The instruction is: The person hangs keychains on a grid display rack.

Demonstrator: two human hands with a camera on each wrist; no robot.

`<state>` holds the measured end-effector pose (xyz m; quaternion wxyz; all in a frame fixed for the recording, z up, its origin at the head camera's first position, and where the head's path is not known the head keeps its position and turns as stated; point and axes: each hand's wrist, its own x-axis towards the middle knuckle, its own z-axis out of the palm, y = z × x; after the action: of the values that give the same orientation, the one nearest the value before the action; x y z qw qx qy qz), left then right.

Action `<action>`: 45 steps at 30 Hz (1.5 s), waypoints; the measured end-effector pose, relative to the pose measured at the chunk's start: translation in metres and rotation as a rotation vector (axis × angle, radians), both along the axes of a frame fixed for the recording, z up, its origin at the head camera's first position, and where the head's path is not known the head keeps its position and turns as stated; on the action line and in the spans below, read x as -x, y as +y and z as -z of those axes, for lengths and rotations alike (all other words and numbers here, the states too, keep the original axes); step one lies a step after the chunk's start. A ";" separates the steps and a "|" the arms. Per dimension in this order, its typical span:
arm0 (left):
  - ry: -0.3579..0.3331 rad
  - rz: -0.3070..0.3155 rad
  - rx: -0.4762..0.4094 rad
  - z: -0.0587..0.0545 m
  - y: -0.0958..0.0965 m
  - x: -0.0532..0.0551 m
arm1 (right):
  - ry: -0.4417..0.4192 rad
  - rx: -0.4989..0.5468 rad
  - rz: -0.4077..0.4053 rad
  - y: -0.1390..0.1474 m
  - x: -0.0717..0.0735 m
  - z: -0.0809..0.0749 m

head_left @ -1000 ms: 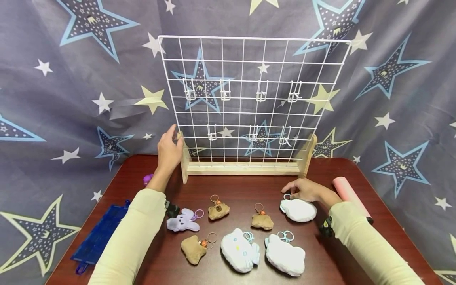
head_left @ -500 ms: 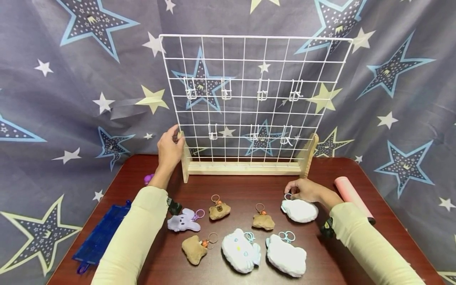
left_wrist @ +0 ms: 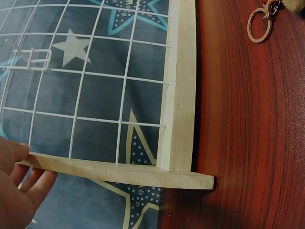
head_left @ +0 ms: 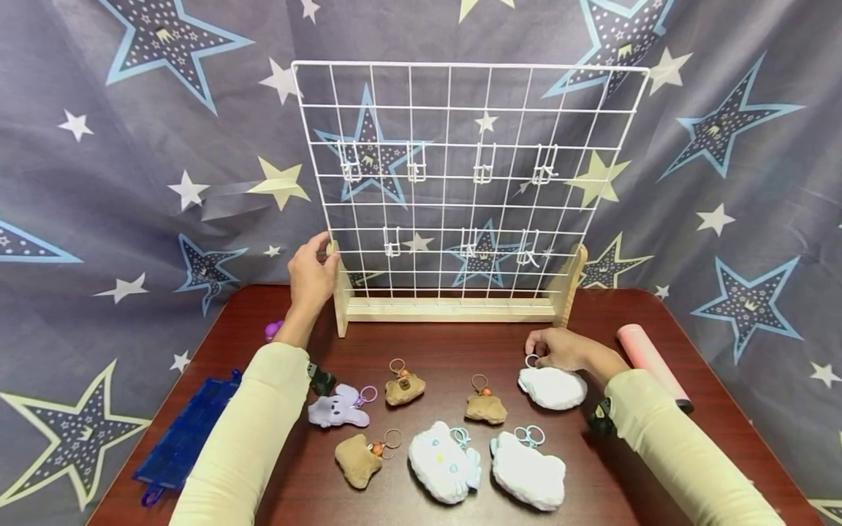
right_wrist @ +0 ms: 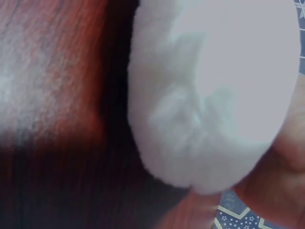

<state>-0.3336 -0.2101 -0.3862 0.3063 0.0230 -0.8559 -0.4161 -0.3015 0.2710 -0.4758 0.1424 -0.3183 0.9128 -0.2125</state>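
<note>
Far left on the surface (head_left: 421, 346) lie a blue mesh pouch (head_left: 187, 431) and, beyond it, a small purple thing (head_left: 272, 331), partly hidden by the forearm. Next comes the left hand (head_left: 313, 277), thumb and fingers pinching the left wooden upright (left_wrist: 119, 174) of the stand; a light, steady grip should serve, firm enough to stop rocking without tugging the frame sideways. In front lies a lavender plush keychain (head_left: 338, 408), then three brown plush keychains (head_left: 358, 462), best left undisturbed. Above the wooden base (head_left: 450, 310) rises the white wire grid (head_left: 450, 109), its bare hooks (head_left: 483, 174) in two rows. Two white plush keychains (head_left: 444, 464) lie nearest the wearer; the third white plush keychain (head_left: 552, 389) lies further back, right of centre, with the right hand (head_left: 559, 348) over its edge. That hand's fingers are curled narrowly at the ring (head_left: 527, 361), but I cannot tell whether they pinch it. The ring seems the right place to take it: its edge between thumb and forefinger, loop facing outward, plush hanging free. The pink cylinder (head_left: 647, 361) at far right lies near that forearm, so the elbow wants care.
</note>
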 end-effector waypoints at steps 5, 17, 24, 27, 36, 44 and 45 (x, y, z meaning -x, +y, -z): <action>-0.001 -0.006 0.017 0.000 -0.001 0.000 | -0.032 -0.011 0.023 -0.001 0.001 -0.001; 0.015 -0.007 0.047 0.001 0.000 -0.002 | -0.062 0.100 0.065 0.005 -0.003 -0.007; 0.022 -0.003 0.058 0.001 -0.001 -0.002 | -0.025 0.171 0.121 0.011 -0.009 -0.012; 0.027 -0.001 0.061 0.001 -0.001 -0.003 | -0.012 0.208 0.122 0.014 -0.012 -0.014; 0.032 -0.003 0.065 0.000 -0.002 -0.003 | 0.008 0.285 0.136 0.019 -0.019 -0.023; 0.028 0.002 0.062 0.001 -0.002 -0.004 | 0.021 0.326 0.160 0.022 -0.023 -0.030; 0.028 0.001 0.063 0.002 -0.002 -0.003 | 0.015 0.334 0.165 0.023 -0.023 -0.030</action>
<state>-0.3302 -0.2126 -0.3885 0.3186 0.0072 -0.8643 -0.3892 -0.2783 0.2935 -0.4456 0.0627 -0.2630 0.8890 -0.3695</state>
